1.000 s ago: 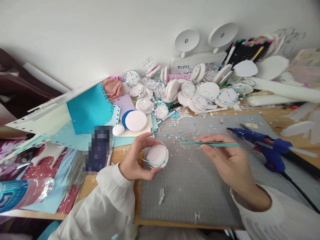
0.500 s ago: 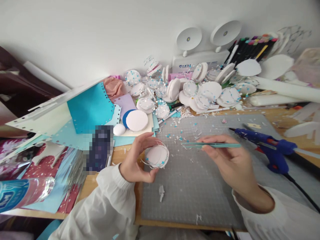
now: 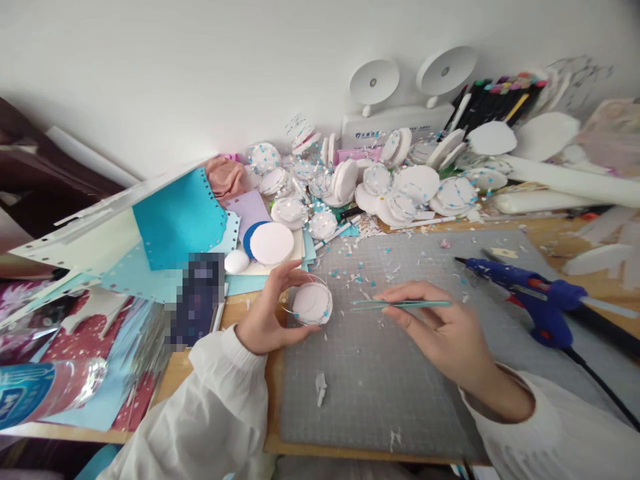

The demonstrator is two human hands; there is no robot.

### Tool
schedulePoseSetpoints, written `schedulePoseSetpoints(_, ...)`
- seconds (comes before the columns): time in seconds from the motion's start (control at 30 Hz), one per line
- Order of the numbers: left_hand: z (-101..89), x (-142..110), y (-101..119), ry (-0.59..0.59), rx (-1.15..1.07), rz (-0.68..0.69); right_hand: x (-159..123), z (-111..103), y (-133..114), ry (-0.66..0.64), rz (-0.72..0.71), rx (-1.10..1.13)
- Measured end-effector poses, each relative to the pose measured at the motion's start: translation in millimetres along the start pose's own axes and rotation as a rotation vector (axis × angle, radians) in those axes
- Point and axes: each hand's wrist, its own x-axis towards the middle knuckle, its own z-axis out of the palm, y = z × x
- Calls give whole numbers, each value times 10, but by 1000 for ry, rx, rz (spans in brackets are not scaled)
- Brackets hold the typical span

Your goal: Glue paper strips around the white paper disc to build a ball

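Observation:
My left hand (image 3: 267, 313) curls around a small white foam disc (image 3: 311, 303) with a clear rim, held just above the left edge of the grey cutting mat (image 3: 390, 380). My right hand (image 3: 445, 333) pinches a pair of teal tweezers (image 3: 400, 304), lying level with the tips pointing left toward the disc, a short gap away. Both sleeves are white. Tiny blue and white scraps (image 3: 357, 270) litter the mat beyond the tweezers.
A blue glue gun (image 3: 525, 293) lies on the mat's right side, cord trailing right. A heap of similar white discs (image 3: 395, 183) lines the back wall under a white twin-headed lamp (image 3: 400, 100) and markers (image 3: 500, 93). Teal paper sheets (image 3: 175, 220) and a plastic bottle (image 3: 45, 390) lie left.
My right hand and the tweezers have moved left and slightly down, closer to the disc. My left hand has shifted the disc a little up and left.

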Motion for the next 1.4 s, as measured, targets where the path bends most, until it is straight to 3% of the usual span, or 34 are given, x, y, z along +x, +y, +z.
schedulePoseSetpoints(0.2, -41, -33, -96, -135, 250, -77, 57, 28, 109, 87, -63, -190)
schedulePoseSetpoints(0.37, -71, -10, -46, -148, 320, -25, 126, 53, 147, 172, -64, -239)
schedulePoseSetpoints(0.57, -95, 2, 31, -100, 212, -5, 215, 125, 161, 157, -52, -213)
schedulePoseSetpoints(0.83, -89, -9, 82, -170, 26, 21, 459, 372, 196, 28, -60, -175)
schedulePoseSetpoints(0.97, -101, -19, 127, -70, 22, -22, 509, 443, 235, -12, -54, -157)
schedulePoseSetpoints(1.17, -80, -14, 172, 161, -13, -130, 519, 407, 190, 47, -41, -133)
schedulePoseSetpoints(1.4, -41, -4, 166, 189, 11, -78, 390, 172, -24, 112, -24, -35)
